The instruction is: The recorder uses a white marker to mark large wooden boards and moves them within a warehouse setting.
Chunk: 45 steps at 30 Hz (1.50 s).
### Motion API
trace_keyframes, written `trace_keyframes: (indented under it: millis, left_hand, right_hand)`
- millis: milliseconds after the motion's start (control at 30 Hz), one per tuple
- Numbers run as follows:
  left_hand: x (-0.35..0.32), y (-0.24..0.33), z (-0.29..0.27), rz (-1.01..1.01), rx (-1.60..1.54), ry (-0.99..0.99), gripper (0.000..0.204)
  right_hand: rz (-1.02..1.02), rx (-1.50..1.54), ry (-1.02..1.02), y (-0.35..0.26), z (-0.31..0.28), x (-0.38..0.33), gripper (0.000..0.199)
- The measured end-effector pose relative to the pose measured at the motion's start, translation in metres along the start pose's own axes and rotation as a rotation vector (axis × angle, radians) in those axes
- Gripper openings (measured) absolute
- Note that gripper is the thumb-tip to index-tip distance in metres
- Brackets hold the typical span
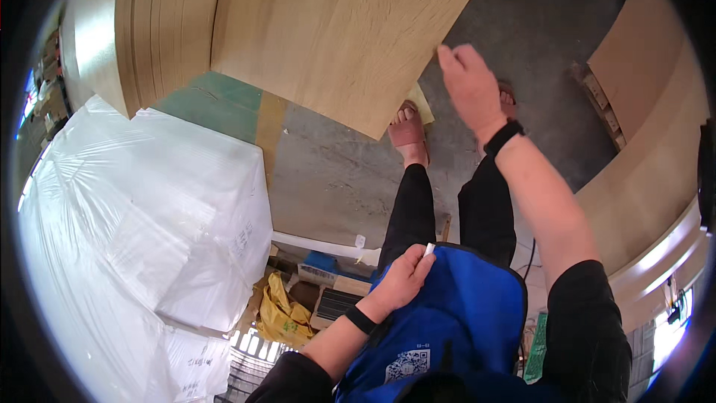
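Floor (321, 172), grey, centre; green patch (212, 108) and yellow stripe (270, 125), left of centre; bright opening (669, 345), lower right.

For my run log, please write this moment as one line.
left hand: holds small white stick; right hand: at wooden panel edge, contact unclear

A large, flat, light-brown wood-grain panel (335, 30) stretches in from the top of the view, its face bare and its near corner angled toward the person's feet, with the right hand (473, 93) at its right edge, contact unclear. A short, slim white stick (429, 249) sits in the closed fingers of the left hand (405, 277), one end poking out.
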State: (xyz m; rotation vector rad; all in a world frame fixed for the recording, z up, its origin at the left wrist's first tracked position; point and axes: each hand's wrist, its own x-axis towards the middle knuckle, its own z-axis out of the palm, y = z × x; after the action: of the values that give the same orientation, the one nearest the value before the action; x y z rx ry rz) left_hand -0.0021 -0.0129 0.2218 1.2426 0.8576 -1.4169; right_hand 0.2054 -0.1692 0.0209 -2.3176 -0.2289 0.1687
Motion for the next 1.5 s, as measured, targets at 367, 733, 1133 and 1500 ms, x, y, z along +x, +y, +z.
trace_keyframes:
  millis: [367, 733, 1133, 1500]
  left_hand:
    - [-0.003, -0.010, 0.001, 0.128, 0.160, 0.042, 0.019]
    - [-0.005, -0.021, -0.003, 0.213, 0.142, 0.030, 0.020]
    - [-0.008, -0.016, -0.014, 0.131, 0.111, 0.010, 0.026]
    - [-0.008, -0.029, -0.014, 0.153, 0.031, 0.004, 0.025]
  right_hand:
    - [-0.229, -0.097, -0.415, -0.035, 0.035, -0.094, 0.041]
    - [-0.300, -0.098, -0.254, -0.060, 0.069, -0.100, 0.040]
    - [-0.047, -0.158, -0.320, -0.060, 0.067, -0.097, 0.035]
    - [-0.389, -0.270, -0.333, -0.073, 0.054, -0.084, 0.041]
